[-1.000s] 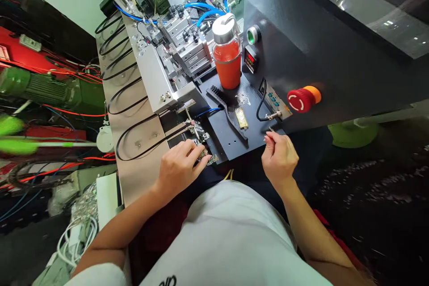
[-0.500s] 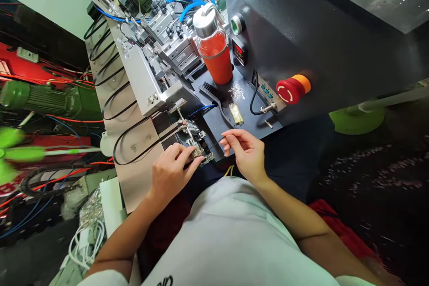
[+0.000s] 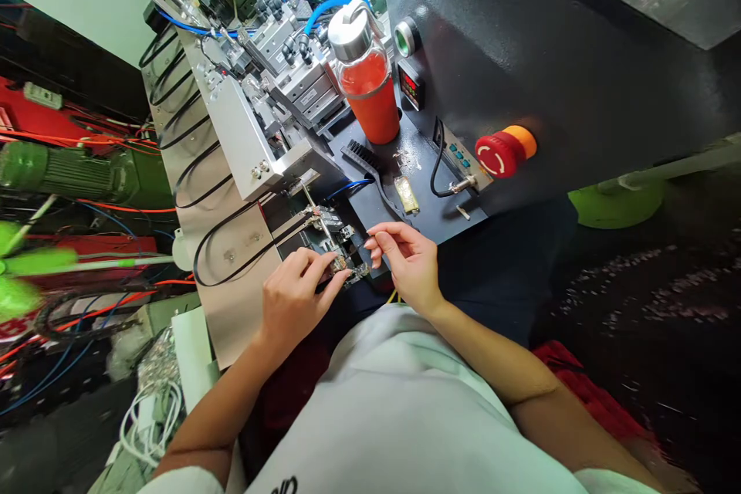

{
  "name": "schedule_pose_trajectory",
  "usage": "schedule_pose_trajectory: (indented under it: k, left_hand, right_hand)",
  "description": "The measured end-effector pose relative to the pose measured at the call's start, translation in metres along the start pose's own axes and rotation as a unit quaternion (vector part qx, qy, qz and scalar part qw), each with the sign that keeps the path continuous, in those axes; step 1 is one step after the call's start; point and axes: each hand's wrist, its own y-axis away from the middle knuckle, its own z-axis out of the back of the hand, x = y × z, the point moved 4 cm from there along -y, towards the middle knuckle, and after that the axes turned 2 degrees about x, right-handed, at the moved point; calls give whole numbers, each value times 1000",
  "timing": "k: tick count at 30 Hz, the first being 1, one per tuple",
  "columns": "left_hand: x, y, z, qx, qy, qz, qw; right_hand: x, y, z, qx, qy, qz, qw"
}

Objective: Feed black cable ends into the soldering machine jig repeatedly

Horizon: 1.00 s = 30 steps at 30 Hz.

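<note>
My left hand [image 3: 298, 289] is at the end of a small metal fixture [image 3: 329, 220]. Its thumb and index finger close round a small shiny metal part [image 3: 337, 264] there; what the part is I cannot make out. To the right of it, my right hand [image 3: 408, 262] pinches something thin and dark between thumb and fingertips, pointing toward the fixture. Most of that thing is hidden by the fingers. A black brush [image 3: 370, 166] lies on the dark machine plate [image 3: 370, 208] beyond the right hand, beside a small yellowish block [image 3: 406, 194].
A bottle of red liquid [image 3: 373, 104] stands on the plate. Behind it are pneumatic cylinders [image 3: 312, 96] with blue hoses. A red emergency stop button [image 3: 496, 154] juts from the black housing [image 3: 549, 77]. Black belts loop over the beige board [image 3: 225, 255]. A green fan [image 3: 35, 266] is at left.
My right hand has moved left, closer to the fixture and my left hand, still pinching the thin dark thing. My left hand stays nearly in place. The view shifts slightly.
</note>
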Motion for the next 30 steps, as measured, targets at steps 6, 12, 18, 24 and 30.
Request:
schedule_pose_trajectory:
  k: [6,12,18,24,30]
  left_hand:
    - [1,0,-1,2,2,-1,1000]
    - [2,1,-1,3,6,4,1000]
    - [1,0,-1,-4,11,-1,1000]
    - [0,-1,-1,-13,13,-13,1000]
    - [-1,-2,-3,-12,8,-21,1000]
  right_hand:
    - [-1,3,-1,15,-3,19,1000]
    - [-7,-3,4,68,31,60,995]
    - [3,-26,20,216,159,199,943]
    - [15,-27,18,251,261,257,896]
    - [32,-20,9,259,324,256,873]
